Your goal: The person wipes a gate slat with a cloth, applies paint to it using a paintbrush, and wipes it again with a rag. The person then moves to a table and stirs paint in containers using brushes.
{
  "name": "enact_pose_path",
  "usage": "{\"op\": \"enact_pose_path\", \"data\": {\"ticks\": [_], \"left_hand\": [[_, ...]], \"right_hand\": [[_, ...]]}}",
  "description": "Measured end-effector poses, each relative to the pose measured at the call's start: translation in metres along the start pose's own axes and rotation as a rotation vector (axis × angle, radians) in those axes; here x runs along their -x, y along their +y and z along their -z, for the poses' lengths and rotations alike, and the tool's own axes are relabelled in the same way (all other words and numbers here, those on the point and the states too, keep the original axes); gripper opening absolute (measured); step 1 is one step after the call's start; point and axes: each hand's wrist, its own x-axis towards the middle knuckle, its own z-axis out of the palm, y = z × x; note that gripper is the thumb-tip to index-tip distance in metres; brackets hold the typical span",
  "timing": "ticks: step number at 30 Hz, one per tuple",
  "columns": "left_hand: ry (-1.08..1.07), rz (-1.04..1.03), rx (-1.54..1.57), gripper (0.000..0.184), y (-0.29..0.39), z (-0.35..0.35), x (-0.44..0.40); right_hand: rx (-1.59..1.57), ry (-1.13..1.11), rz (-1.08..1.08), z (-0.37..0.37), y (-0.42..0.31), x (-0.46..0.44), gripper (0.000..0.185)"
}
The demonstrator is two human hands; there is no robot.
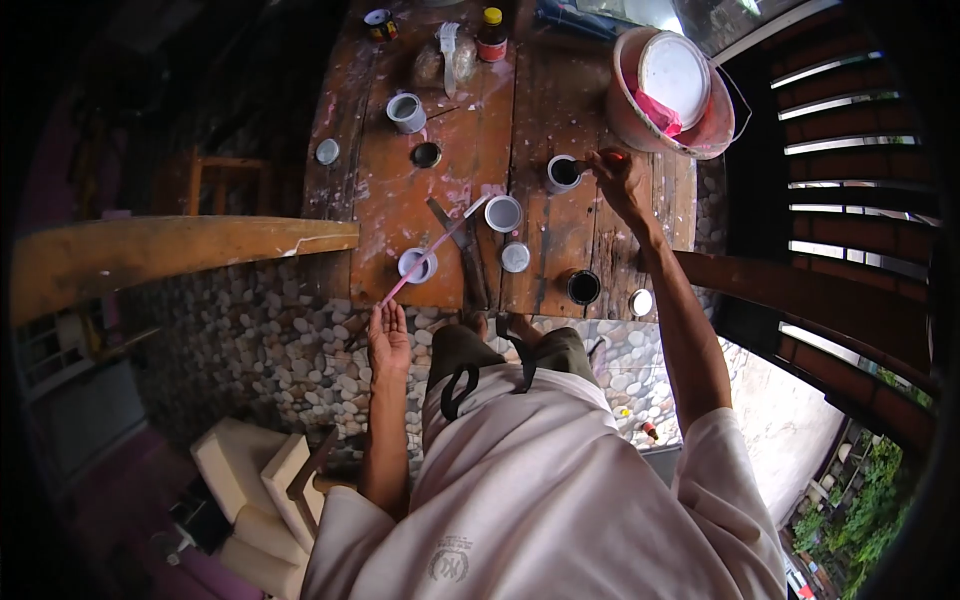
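My right hand [621,184] is closed around a small red-handled tool [613,157], perhaps a brush, beside a can of dark paint [564,172]. Its working end points at the can's mouth. Palm up at the table's front edge, my left hand [390,335] has its fingers stretched out. The fingertips are at the lower end of a long pink stick [436,248] with a pale angled head; whether they touch it I cannot tell. That stick slants over an open can of light paint [410,262]. A can of grey paint [503,213] stands near the stick's head.
On the paint-stained wooden table [380,190] are a dark-bladed tool [466,255], a dark-filled can [583,287], lids [515,257], another grey can [405,113] and a yellow-capped bottle [491,38]. A pink bucket [625,115] stands back right. A wooden beam [200,255] reaches in from the left.
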Motion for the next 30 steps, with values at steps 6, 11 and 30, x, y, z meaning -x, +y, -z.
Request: {"op": "enact_pose_path", "data": {"ticks": [6,11,30], "left_hand": [[0.046,0.015,-0.038,0.016,-0.009,-0.007,0.003],[0.088,0.034,-0.046,0.016,-0.011,-0.016,0.001],[0.064,0.067,-0.150,0.018,-0.024,-0.033,-0.006]], "right_hand": [[0.074,-0.033,0.045,0.005,-0.015,0.006,0.031],[0.053,0.011,0.044,-0.004,-0.011,0.003,0.030],[0.153,0.001,0.188,-0.003,-0.025,-0.006,0.031]]}}
